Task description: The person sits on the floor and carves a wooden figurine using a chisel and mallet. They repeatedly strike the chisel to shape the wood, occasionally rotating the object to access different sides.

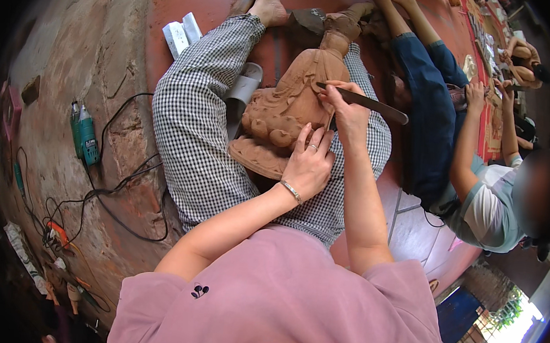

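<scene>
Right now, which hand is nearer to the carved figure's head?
Right. The right hand holds a long dark tool at the carved figure's torso, below its head; the left hand is farther off, near the base.

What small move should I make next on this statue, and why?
Perhaps one light stroke with the dark flat tool: your right hand holds it with its narrow end over the robed torso of the statue, while your left hand lies against the lower part.

Brown carved statue (310,75) between checked trouser legs (196,115). Left hand (310,163) against statue's lower part; right hand (349,115) gripping dark flat tool (384,110), one end over statue. Grey slipper (246,85) left of statue, green power tool (88,138) farther left.
</scene>
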{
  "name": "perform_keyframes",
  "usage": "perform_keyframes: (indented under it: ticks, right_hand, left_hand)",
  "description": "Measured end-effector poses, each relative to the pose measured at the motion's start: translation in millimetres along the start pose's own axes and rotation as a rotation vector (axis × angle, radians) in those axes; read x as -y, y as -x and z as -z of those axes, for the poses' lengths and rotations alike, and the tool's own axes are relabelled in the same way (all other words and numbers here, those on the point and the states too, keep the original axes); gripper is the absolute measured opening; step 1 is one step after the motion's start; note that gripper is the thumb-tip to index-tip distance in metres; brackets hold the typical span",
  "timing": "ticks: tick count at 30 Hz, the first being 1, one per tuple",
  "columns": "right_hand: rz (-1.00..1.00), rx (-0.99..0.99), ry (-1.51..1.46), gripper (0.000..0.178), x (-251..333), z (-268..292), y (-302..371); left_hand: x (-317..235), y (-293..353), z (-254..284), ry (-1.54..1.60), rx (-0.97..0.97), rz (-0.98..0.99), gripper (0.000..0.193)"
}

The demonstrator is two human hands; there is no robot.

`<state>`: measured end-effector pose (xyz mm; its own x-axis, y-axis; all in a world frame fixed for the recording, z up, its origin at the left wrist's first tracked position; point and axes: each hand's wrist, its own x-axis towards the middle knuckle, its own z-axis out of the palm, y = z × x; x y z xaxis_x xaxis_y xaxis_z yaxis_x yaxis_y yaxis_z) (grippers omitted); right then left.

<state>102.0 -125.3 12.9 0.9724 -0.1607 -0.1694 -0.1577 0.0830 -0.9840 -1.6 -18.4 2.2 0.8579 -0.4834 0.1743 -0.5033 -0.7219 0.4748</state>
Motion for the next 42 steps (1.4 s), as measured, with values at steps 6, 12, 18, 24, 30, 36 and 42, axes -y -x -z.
perform_keyframes:
  ticks: [6,12,18,24,30,36,42]
  right_hand:
    - [0.508,0.047,0.739,0.021,-5.0,-13.4,1.1]
    - [0.214,0.009,0.473,0.024,-8.8,1.6,-16.7]
    - [0.446,0.003,0.681,0.022,-13.1,-5.7,-5.6]
    - [0.321,-0.014,0.444,0.020,-23.6,17.7,-23.8]
    - [0.365,0.010,0.669,0.026,-17.2,1.9,-3.2]
    - [0.555,-0.126,0.586,0.023,-27.9,35.7,-33.7]
    - [0.395,-0.063,0.561,0.028,-27.6,28.3,-12.5]
  left_hand:
    - [-2.5,0.9,-10.5,-0.056,-0.021,-0.009,0.037]
    - [-6.8,-1.7,-12.1,-0.152,0.110,-0.028,0.055]
    - [-9.7,-2.5,-19.3,-0.082,0.031,-0.018,0.056]
    - [-20.7,-6.7,-21.7,-0.185,0.087,-0.045,0.056]
    - [-20.6,0.1,-37.0,-0.295,0.103,-0.100,0.068]
    - [-38.0,-16.3,-44.8,-0.244,0.141,-0.201,0.057]
    - [-24.6,-6.4,-69.7,-0.249,0.159,-0.192,0.074]
